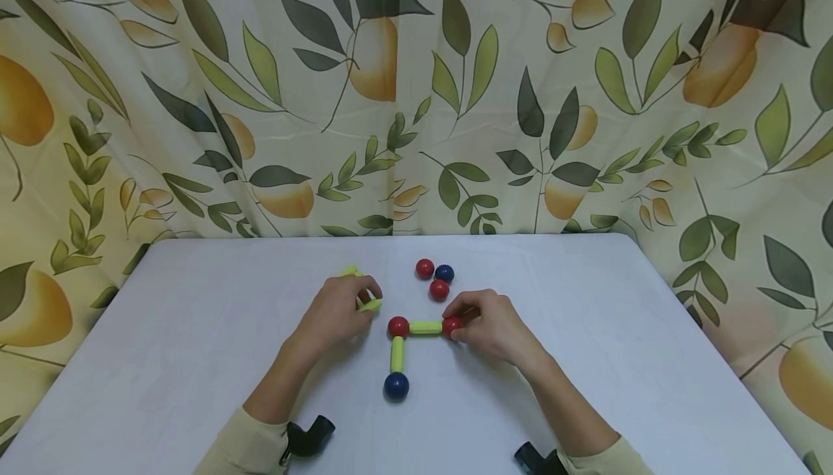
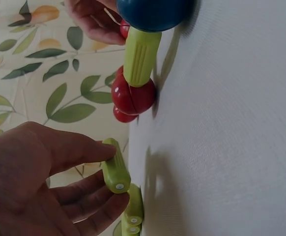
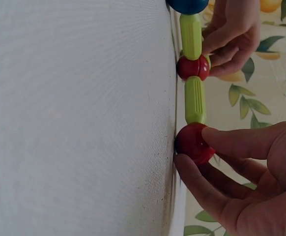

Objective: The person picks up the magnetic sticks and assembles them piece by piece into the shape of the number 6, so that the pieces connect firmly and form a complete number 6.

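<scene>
An L-shaped chain of balls and sticks lies on the table. A blue ball [image 1: 395,386] is at its near end, a green stick [image 1: 398,354] leads to a red corner ball [image 1: 398,327], and a second green stick [image 1: 426,327] reaches a red end ball [image 3: 194,143]. My right hand [image 1: 491,327] pinches that end ball between thumb and fingers. My left hand [image 1: 335,309] holds a loose green stick [image 2: 116,169] between thumb and fingers, left of the corner ball and apart from it. A small light disc shows on the stick's end.
Behind the chain sit two loose red balls [image 1: 439,290] and a loose blue ball [image 1: 445,273]. More green sticks [image 1: 351,270] lie beyond my left hand, partly hidden by it. A leaf-patterned curtain [image 1: 455,99] hangs behind the white table's far edge [image 1: 390,238].
</scene>
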### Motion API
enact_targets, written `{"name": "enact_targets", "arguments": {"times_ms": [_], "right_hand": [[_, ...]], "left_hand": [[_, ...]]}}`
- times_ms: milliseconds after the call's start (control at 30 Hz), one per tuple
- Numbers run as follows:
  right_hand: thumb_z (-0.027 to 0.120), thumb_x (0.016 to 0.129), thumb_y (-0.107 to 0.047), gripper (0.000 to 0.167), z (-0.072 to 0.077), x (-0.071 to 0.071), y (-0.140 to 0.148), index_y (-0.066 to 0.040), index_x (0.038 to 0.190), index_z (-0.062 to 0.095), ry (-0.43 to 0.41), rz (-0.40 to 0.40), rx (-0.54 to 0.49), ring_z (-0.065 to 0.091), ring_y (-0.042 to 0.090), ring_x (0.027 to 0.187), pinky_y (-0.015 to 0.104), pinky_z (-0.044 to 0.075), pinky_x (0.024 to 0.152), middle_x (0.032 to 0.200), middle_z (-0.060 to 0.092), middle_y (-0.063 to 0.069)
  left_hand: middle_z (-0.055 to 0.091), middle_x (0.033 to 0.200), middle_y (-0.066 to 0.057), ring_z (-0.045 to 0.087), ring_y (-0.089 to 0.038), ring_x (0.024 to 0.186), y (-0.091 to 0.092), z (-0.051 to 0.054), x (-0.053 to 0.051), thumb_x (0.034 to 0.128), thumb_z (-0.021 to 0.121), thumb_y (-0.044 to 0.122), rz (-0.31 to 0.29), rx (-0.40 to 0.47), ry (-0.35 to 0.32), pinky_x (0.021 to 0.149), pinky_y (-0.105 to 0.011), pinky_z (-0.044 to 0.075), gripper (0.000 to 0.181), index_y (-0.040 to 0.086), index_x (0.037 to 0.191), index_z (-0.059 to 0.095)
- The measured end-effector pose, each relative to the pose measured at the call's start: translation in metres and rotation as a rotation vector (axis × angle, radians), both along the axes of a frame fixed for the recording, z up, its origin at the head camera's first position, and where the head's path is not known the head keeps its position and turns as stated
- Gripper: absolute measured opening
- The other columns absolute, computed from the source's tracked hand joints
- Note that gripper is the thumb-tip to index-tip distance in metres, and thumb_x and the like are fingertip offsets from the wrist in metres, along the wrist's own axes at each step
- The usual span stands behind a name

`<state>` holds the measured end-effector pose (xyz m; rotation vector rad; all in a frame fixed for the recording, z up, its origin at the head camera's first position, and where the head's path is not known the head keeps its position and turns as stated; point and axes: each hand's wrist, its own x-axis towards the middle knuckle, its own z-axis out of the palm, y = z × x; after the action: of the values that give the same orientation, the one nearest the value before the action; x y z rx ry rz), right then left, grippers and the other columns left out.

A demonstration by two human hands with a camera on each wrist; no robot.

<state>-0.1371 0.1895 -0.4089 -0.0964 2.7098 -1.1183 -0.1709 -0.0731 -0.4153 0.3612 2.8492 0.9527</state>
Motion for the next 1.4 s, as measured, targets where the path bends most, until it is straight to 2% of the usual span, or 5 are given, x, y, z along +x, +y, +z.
{"name": "enact_targets", "arguments": {"times_ms": [167, 400, 633, 1067, 1400], "right_hand": [[0.082, 0.084, -0.002, 0.021, 0.000, 0.000, -0.002, -0.015, 0.101, 0.079, -0.001, 0.002, 0.005, 0.067, 0.019, 0.092, 0.034, 0.059, 0.079, 0.095, 0.075, 0.001], [0.082, 0.085, -0.003, 0.022, 0.001, -0.002, -0.003, -0.015, 0.103, 0.079, 0.006, 0.013, 0.014, 0.066, 0.019, 0.094, 0.034, 0.060, 0.080, 0.097, 0.075, 0.001], [0.083, 0.084, -0.003, 0.023, 0.001, -0.001, -0.001, -0.014, 0.104, 0.079, -0.016, -0.009, 0.006, 0.066, 0.020, 0.095, 0.033, 0.060, 0.079, 0.097, 0.075, 0.001], [0.083, 0.084, -0.004, 0.023, -0.001, -0.001, 0.000, -0.014, 0.103, 0.079, -0.008, 0.004, 0.001, 0.066, 0.019, 0.094, 0.033, 0.060, 0.080, 0.096, 0.075, 0.000], [0.082, 0.083, -0.002, 0.023, -0.002, -0.001, -0.001, -0.015, 0.102, 0.079, -0.010, -0.006, -0.007, 0.065, 0.019, 0.094, 0.034, 0.059, 0.079, 0.095, 0.074, 0.000]], "left_hand": [[0.072, 0.094, 0.000, 0.063, -0.017, 0.085, -0.001, 0.004, 0.005, 0.0885, 0.080, 0.011, 0.013, 0.047, -0.036, 0.077, -0.032, 0.057, 0.020, 0.018, 0.107, 0.076], [0.070, 0.093, 0.000, 0.062, -0.017, 0.082, -0.002, 0.013, 0.013, 0.0869, 0.081, 0.010, 0.030, 0.084, -0.038, 0.072, -0.029, 0.057, 0.022, 0.017, 0.107, 0.076], [0.070, 0.094, 0.000, 0.062, -0.017, 0.083, 0.004, 0.020, 0.024, 0.0865, 0.081, 0.009, 0.018, 0.132, -0.039, 0.072, -0.030, 0.057, 0.022, 0.015, 0.106, 0.074], [0.069, 0.093, 0.001, 0.064, -0.016, 0.078, 0.005, 0.018, 0.049, 0.0883, 0.081, 0.013, 0.097, 0.278, -0.106, 0.066, -0.030, 0.057, 0.019, 0.017, 0.105, 0.073], [0.071, 0.091, 0.001, 0.069, -0.013, 0.073, 0.003, 0.023, 0.068, 0.0849, 0.080, 0.011, 0.116, 0.361, -0.215, 0.066, -0.030, 0.056, 0.019, 0.015, 0.102, 0.073]]}}
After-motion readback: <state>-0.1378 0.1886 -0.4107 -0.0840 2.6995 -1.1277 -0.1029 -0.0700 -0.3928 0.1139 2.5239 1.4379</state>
